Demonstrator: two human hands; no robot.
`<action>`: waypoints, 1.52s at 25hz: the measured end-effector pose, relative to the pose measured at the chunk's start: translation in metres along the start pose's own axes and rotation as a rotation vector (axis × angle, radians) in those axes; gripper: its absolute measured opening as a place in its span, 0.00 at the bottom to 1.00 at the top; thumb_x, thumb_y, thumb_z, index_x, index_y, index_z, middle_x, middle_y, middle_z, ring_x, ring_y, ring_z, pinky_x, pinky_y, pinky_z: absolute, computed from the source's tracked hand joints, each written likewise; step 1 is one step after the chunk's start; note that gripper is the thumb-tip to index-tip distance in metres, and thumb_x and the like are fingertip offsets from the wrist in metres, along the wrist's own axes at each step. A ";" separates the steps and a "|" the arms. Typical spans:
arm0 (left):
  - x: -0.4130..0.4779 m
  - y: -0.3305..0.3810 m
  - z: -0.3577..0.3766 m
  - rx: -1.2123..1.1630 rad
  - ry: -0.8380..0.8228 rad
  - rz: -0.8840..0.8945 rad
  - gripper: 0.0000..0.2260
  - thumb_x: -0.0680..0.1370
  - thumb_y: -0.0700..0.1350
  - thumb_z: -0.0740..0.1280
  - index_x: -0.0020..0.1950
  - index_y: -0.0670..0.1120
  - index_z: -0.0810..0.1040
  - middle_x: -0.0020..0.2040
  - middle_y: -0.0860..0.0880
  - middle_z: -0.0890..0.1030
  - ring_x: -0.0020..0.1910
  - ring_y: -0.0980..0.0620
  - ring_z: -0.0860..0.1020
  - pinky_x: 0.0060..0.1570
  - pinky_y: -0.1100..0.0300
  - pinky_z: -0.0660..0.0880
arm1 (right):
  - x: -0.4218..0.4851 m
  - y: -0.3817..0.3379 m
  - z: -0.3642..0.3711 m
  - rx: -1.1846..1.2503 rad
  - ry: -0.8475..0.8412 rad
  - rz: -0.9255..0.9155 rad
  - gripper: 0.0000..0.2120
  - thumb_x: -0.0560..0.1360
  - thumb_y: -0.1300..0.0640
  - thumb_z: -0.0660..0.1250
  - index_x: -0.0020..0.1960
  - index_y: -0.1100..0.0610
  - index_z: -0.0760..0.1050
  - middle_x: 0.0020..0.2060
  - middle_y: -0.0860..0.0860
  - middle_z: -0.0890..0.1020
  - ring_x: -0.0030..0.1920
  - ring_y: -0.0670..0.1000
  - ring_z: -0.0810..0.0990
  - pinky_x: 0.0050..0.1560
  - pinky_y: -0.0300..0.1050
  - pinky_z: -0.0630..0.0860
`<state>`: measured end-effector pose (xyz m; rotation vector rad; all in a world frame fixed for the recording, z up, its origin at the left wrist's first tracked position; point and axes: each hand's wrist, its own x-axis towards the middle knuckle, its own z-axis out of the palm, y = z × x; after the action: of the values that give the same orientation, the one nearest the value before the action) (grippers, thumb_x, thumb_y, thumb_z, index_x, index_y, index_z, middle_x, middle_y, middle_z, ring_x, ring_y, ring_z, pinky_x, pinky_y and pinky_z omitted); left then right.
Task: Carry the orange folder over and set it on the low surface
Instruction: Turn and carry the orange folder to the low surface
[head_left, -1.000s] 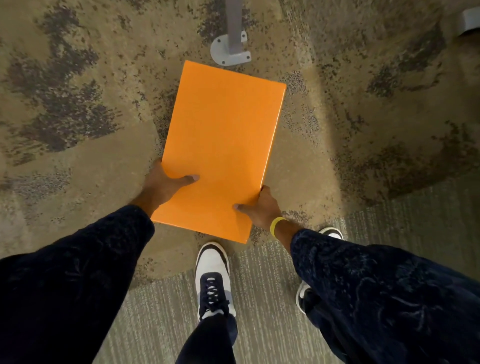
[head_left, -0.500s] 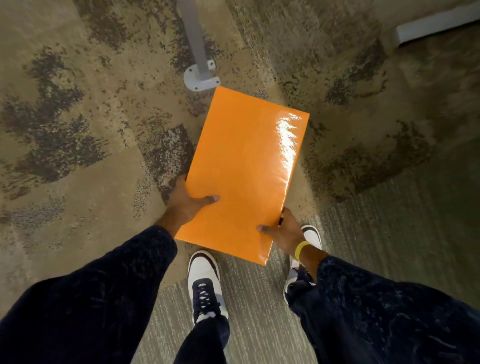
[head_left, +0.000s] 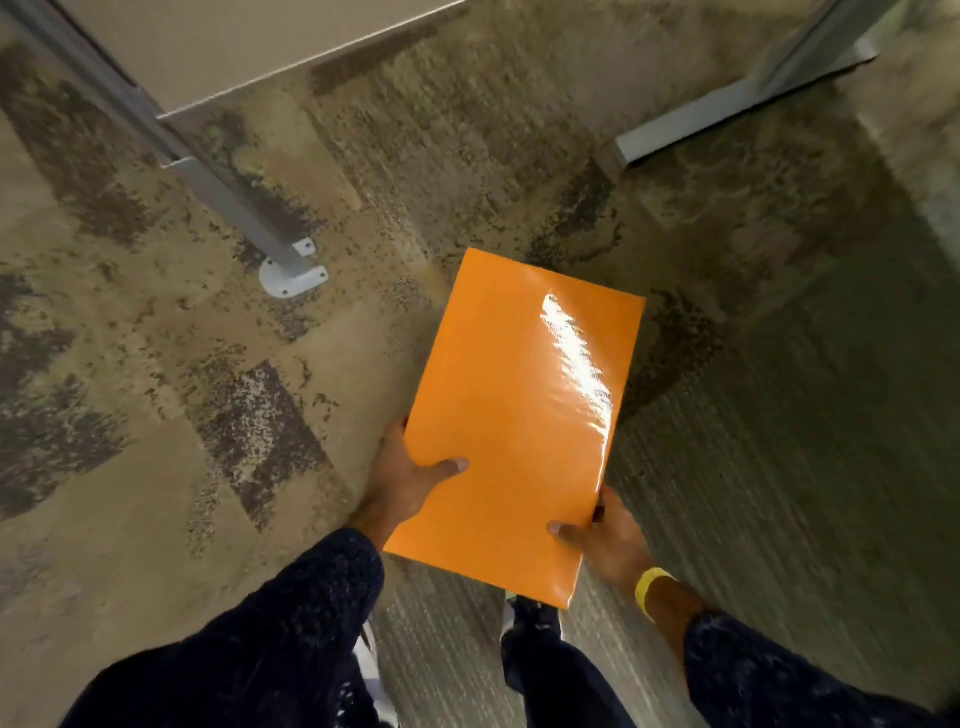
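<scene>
Folder carried flat w/ both hands, over the floor, near side of the table.
L hand & R hand each clasp a near corner, thumbs on top, prob. to keep it level; not yet set down.
</scene>
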<state>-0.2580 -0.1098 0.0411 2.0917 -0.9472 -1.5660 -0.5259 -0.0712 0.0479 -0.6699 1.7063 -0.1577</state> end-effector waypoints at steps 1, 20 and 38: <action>0.005 0.014 0.011 0.009 -0.006 0.002 0.44 0.69 0.50 0.79 0.78 0.45 0.59 0.75 0.44 0.69 0.73 0.41 0.69 0.68 0.40 0.70 | 0.003 -0.003 -0.015 0.014 0.003 -0.002 0.38 0.66 0.58 0.80 0.70 0.57 0.65 0.58 0.54 0.80 0.57 0.57 0.80 0.58 0.56 0.78; 0.277 0.215 0.142 0.338 -0.292 0.404 0.38 0.67 0.51 0.80 0.72 0.46 0.68 0.67 0.47 0.77 0.64 0.48 0.75 0.59 0.54 0.72 | 0.196 -0.083 -0.122 0.453 0.209 -0.061 0.20 0.74 0.65 0.71 0.62 0.52 0.73 0.56 0.53 0.81 0.48 0.48 0.83 0.35 0.43 0.79; 0.415 0.270 0.170 0.608 -0.479 0.548 0.36 0.73 0.52 0.74 0.76 0.46 0.62 0.65 0.47 0.73 0.58 0.48 0.73 0.52 0.53 0.71 | 0.280 -0.127 -0.125 0.589 0.462 -0.143 0.29 0.72 0.59 0.74 0.70 0.55 0.68 0.67 0.58 0.77 0.63 0.62 0.78 0.61 0.65 0.76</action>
<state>-0.4315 -0.5724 -0.1312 1.5428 -2.1733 -1.6154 -0.6261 -0.3499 -0.1018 -0.3199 1.9122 -0.9365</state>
